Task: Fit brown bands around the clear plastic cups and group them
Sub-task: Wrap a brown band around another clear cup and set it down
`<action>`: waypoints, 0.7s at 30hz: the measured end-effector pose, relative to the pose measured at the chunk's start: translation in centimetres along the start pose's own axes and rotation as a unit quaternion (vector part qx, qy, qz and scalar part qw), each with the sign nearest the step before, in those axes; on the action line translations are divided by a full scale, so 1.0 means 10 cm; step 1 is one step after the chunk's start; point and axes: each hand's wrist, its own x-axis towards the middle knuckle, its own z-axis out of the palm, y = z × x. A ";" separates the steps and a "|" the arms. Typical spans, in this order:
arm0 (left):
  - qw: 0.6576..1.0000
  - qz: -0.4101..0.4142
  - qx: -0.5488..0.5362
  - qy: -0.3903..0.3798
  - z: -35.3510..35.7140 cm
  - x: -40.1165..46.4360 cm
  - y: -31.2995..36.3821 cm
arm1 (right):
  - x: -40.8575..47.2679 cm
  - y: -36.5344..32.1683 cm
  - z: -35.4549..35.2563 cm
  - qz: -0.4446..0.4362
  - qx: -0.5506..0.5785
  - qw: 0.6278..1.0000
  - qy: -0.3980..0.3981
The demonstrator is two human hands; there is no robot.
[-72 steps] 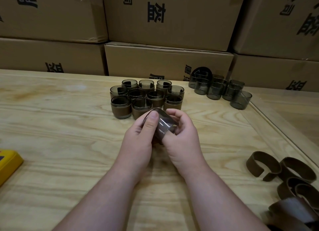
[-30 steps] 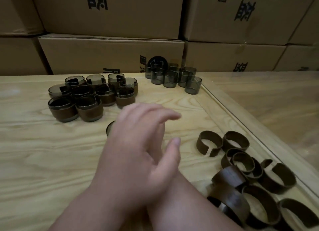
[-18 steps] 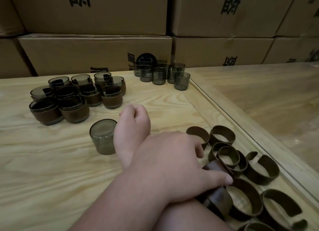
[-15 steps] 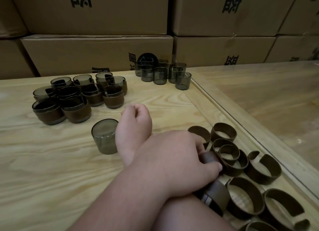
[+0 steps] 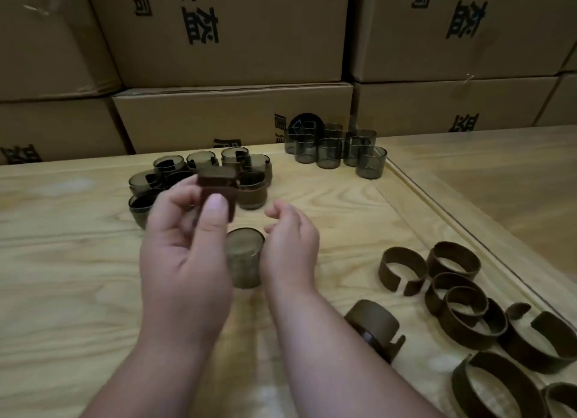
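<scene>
Pale woodgrain table (image 5: 78, 261): left hand (image 5: 184, 255) pinches curved brown band (image 5: 217, 188); right hand (image 5: 288, 249) relaxed.

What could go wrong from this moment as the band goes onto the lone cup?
The left hand pinches the brown band at one end only, so it might slip from that grip. The bare cup stands unheld beside the open right hand; pressing the band on could tip it.

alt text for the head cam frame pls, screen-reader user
Left hand pinches a brown band above an unbanded clear cup on the wooden table; right hand hovers beside the cup, empty. Banded cups are grouped behind, loose bands at right.
</scene>
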 end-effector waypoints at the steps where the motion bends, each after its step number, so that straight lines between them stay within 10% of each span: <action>1: 0.999 -0.028 -0.005 0.040 -0.12 0.05 -0.08 | 0.01 0.02 0.01 -0.004 -0.013 1.000 0.006; 21: 0.990 -0.133 -0.050 0.022 -0.36 0.18 -0.56 | 0.00 0.16 0.02 -0.113 -0.052 0.991 -0.057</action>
